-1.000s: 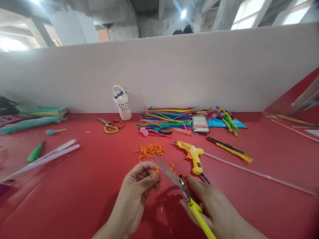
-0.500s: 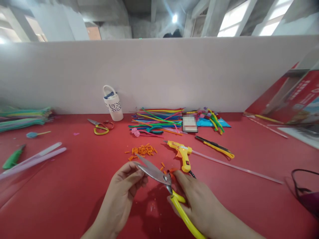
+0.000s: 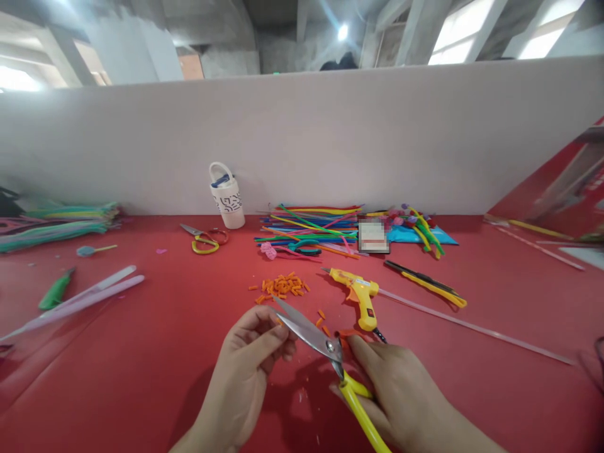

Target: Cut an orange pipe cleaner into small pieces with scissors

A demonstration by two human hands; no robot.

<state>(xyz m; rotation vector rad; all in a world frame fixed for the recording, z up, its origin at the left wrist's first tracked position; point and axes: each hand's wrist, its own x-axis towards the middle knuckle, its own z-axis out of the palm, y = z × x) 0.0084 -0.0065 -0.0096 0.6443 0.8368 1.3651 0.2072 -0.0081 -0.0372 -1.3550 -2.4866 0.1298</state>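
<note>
My right hand (image 3: 396, 384) grips a pair of scissors (image 3: 309, 333) with a yellow handle, its blades slightly apart and pointing up and left. Some orange-red material, possibly the other handle, shows by the right fingers. At the blade tips, my left hand (image 3: 250, 365) is closed in a pinch, and a bit of orange shows between thumb and finger; most of it is hidden. Just beyond lies a pile of short orange pieces (image 3: 283, 286), with a few loose orange bits (image 3: 321, 314) nearer the scissors.
A yellow glue gun (image 3: 361, 292) with a long glue stick lies right of the pile, and a utility knife (image 3: 425, 283) beyond it. Colourful pipe cleaners (image 3: 306, 226), a white cup (image 3: 229, 204) and another pair of scissors (image 3: 202, 239) line the back. A green tool (image 3: 57, 289) lies left.
The whole view has shifted, so things on the table appear farther right. Both hands keep nearly the same pose, and the scissor blades look slightly closer together.
</note>
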